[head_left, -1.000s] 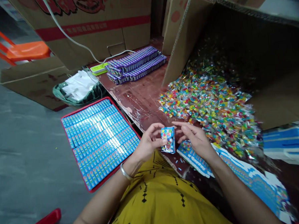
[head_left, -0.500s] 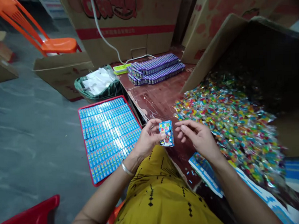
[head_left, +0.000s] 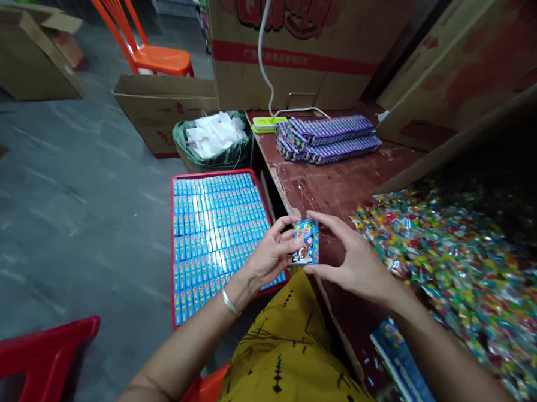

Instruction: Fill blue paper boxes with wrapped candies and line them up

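Note:
My left hand (head_left: 275, 251) pinches a small blue printed cardboard box (head_left: 307, 244) by its left side, thumb across the front. My right hand (head_left: 350, 259) spans the same box from the right, its index finger at the top edge and its thumb at the bottom edge. To the left, a red tray (head_left: 172, 248) bears rows of small blue boxes (head_left: 216, 228) packed side by side. On the right lies a large heap of wrapped, many-coloured candies (head_left: 456, 269). Flat blue printed cartons (head_left: 403, 362) lie below my right forearm.
Purple boxes (head_left: 332, 139) stand stacked on the dark red table (head_left: 331, 189), near a yellow-green power strip (head_left: 267, 124) with a white cable. A green-lined bin (head_left: 214, 141) holds white scraps. Large cardboard cartons (head_left: 292, 50) rise behind. An orange chair (head_left: 164, 59) stands farther off.
My right hand has come from beside the box to its top and bottom edges. The box still sits in my left hand. The head view has swung left, so the surroundings appear farther right.

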`<state>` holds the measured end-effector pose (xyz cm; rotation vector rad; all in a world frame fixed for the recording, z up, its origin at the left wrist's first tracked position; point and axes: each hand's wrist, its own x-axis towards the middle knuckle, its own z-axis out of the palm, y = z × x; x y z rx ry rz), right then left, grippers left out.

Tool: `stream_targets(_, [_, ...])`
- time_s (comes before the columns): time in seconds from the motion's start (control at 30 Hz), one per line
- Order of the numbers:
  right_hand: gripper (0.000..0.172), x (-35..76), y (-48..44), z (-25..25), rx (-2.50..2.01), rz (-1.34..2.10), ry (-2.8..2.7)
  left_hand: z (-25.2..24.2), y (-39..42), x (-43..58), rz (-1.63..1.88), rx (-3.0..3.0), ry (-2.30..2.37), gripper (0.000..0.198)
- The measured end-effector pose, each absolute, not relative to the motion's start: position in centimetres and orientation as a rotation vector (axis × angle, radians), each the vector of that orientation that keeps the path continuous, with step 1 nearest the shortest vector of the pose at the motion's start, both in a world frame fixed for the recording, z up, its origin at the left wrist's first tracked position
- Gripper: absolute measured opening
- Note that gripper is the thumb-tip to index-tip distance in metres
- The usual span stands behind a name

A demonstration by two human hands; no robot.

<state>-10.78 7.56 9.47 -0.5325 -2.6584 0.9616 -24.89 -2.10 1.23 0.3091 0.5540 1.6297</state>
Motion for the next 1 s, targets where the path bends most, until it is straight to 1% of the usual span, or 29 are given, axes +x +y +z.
stream_targets(0.1, [0.08, -12.4, 7.3, 8.9, -0.54, 0.955, -2.618, 1.0, -2.4, -26.0, 1.67, 0.309, 0.535, 0.046])
stream_targets(0.23, [0.089, -14.3, 8.1, 9.0, -0.376, 0.854, -2.789, 0.1, -3.0, -28.6, 1.634, 0.302, 0.557, 0.047])
stream_targets(0.27, [0.088, -14.9, 8.3, 9.1, -0.275, 0.808, -2.869, -0.2, -3.2, -29.5, 1.616, 0.297, 0.578, 0.046])
stream_targets(0.3, [0.082, -15.6, 8.6, 9.2, -0.161, 0.738, -2.941, -0.6, -3.5, -30.4, 1.596, 0.295, 0.6, 0.044])
stream_targets(0.4, [0.044, -18.3, 9.0, 8.9, 0.151, 0.45, -3.075, -1.9, -4.3, -33.2, 1.55, 0.302, 0.658, 0.042])
stream_targets(0.43, [0.035, -19.4, 9.0, 8.5, 0.227, 0.356, -3.101, -2.4, -4.5, -34.2, 1.536, 0.301, 0.674, 0.042])
stream_targets(0.47, [0.03, -20.6, 9.0, 8.0, 0.285, 0.273, -3.12, -3.0, -4.7, -35.2, 1.523, 0.294, 0.691, 0.041])
stream_targets(0.53, [0.024, -23.3, 8.9, 6.8, 0.381, 0.151, -3.132, -4.2, -5.1, -37.3, 1.506, 0.262, 0.736, 0.04])
stream_targets(0.67, [0.024, -28.8, 8.8, 4.3, 0.512, 0.066, -3.078, -6.5, -5.7, -41.7, 1.574, 0.212, 0.895, 0.03])
stream_targets(0.77, [0.02, -32.6, 8.9, 2.9, 0.516, 0.122, -3.082, -7.9, -5.8, -44.6, 1.625, 0.213, 0.993, 0.021])
stream_targets(0.87, [0.017, -35.7, 9.2, 1.4, 0.443, 0.249, -3.113, -9.3, -5.2, -47.0, 1.667, 0.205, 1.058, 0.016])
stream_targets(0.93, [0.018, -37.6, 9.7, 0.3, 0.239, 0.341, -3.074, -10.4, -4.5, -48.2, 1.707, 0.192, 1.139, 0.022])
stream_targets(1.0, [0.023, -39.4, 10.9, -1.1, -0.141, 0.391, -2.988, -11.6, -3.8, -49.0, 1.773, 0.173, 1.292, 0.03])
